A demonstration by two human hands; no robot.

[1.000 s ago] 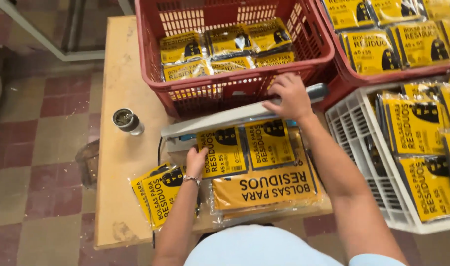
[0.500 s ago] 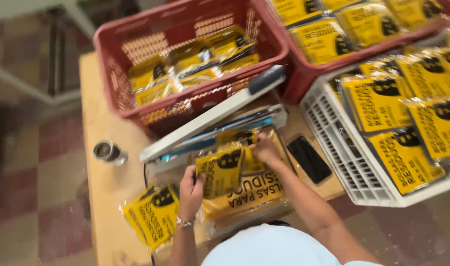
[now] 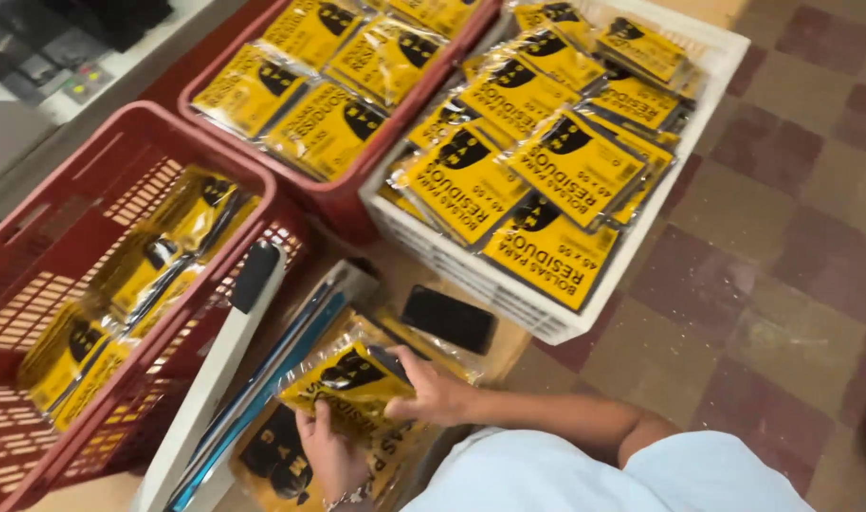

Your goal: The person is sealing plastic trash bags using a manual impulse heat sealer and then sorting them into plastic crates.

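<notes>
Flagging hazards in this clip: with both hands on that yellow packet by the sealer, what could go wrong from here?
1. The left hand and right hand hold the yellow packet right beside the raised sealer arm; fingers might get caught if it drops.
2. The black phone lies near the table edge and could be knocked off.
3. Packets in the white crate overhang its rim and may slide out.
</notes>
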